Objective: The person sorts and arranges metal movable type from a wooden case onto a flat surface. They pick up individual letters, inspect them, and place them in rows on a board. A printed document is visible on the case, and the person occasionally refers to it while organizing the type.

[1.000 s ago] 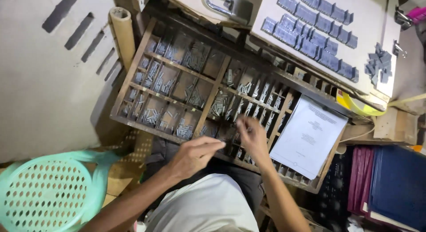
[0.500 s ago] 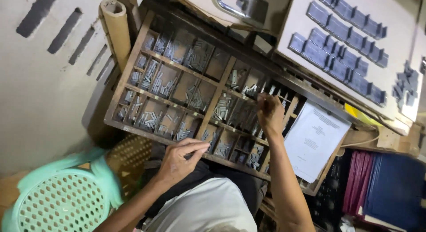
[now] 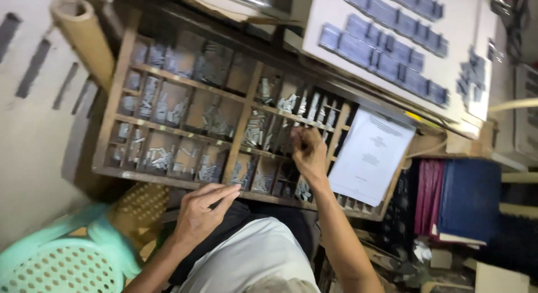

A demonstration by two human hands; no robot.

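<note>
I see my right hand [image 3: 307,153] reaching into the wooden type case [image 3: 120,82], over the narrow compartments just right of its middle divider. Its fingers [image 3: 297,137] are bunched together at the tips, but motion blur keeps me from telling whether they pinch a piece or are merely drawn together. The compartments around that hand hold small grey metal type pieces [image 3: 258,129], lying in loose heaps; more fill the wider compartments to the left.

My left hand [image 3: 200,213] rests at the near edge of the case, palm down. Its fingers [image 3: 221,193] lie stretched and close together, touching the front rail and gripping nothing I can make out.

A white printed sheet [image 3: 371,155] lies tilted over the right end of the case, just beside my right hand. Beyond the case, on the far right, a pale board [image 3: 330,12] carries rows of blue-grey blocks [image 3: 386,66]. A cardboard tube [image 3: 84,38] leans along the far left corner of the case. To the right sits a dark blue book [image 3: 469,199] next to maroon ones. A mint-green plastic stool [image 3: 61,265] stands at the near left, beside my white shirt [image 3: 246,259].
</note>
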